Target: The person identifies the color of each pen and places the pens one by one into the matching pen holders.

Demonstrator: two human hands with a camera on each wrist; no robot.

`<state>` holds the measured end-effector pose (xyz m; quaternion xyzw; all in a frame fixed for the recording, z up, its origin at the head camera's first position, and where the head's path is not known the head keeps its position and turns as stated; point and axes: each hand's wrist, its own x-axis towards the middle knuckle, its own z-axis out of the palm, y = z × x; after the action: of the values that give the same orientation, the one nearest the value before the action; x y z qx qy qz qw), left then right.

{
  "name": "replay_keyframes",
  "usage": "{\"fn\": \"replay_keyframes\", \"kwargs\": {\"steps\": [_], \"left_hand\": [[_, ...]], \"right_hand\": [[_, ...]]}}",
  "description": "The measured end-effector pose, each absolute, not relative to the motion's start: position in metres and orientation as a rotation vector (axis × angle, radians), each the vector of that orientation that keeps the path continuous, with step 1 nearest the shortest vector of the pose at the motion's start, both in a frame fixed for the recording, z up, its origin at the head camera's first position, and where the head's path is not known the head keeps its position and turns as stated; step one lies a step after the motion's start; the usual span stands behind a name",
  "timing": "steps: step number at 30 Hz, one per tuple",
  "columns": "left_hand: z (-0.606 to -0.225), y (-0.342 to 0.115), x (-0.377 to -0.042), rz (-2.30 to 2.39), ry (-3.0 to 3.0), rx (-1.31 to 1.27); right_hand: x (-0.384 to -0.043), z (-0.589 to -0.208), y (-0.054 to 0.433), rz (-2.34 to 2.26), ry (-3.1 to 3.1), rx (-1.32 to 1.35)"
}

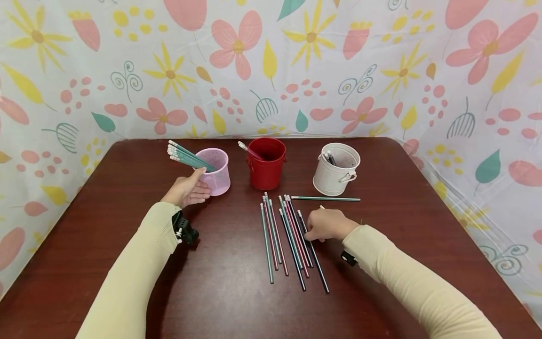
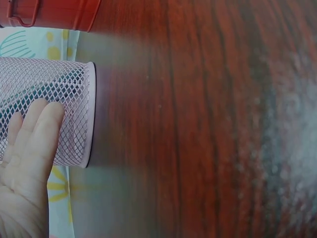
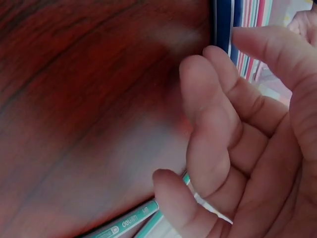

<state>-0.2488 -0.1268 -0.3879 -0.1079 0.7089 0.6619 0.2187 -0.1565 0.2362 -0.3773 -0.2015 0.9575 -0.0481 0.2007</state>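
Note:
My left hand (image 1: 188,188) rests against a pink mesh pencil cup (image 1: 219,181), its thumb near the rim. In the left wrist view its fingers lie fairly straight along the mesh (image 2: 74,134). Several green pencils (image 1: 186,156) lean leftward in that cup. My right hand (image 1: 328,224) is over the right side of a spread of pencils, curled at a dark blue pencil (image 1: 318,268). The right wrist view shows thumb and index fingertip pinching the dark blue pencil (image 3: 224,22). A white eraser tip (image 1: 322,207) shows just beyond the hand; the rest of it is hidden.
A red bucket (image 1: 266,174) holds a reddish pencil (image 1: 254,153). The white bucket (image 1: 328,179) to its right holds dark pencils (image 1: 330,159). Green, red and blue pencils (image 1: 292,235) lie mid-table, and one green pencil (image 1: 330,199) lies crosswise before the white bucket. Patterned cloth (image 1: 271,70) hangs behind.

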Motion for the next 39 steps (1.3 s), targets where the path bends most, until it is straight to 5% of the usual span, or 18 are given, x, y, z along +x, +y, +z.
{"fn": "replay_keyframes", "kwargs": {"steps": [14,39], "left_hand": [[-0.388,-0.125,-0.249,1.837,1.956,-0.299],[-0.388,-0.125,-0.25,1.83,1.968,-0.342]], "right_hand": [[-0.162,-0.375,0.238,-0.297,2.628,-0.494],[-0.169,-0.351,0.225,-1.41,2.496,-0.51]]}}
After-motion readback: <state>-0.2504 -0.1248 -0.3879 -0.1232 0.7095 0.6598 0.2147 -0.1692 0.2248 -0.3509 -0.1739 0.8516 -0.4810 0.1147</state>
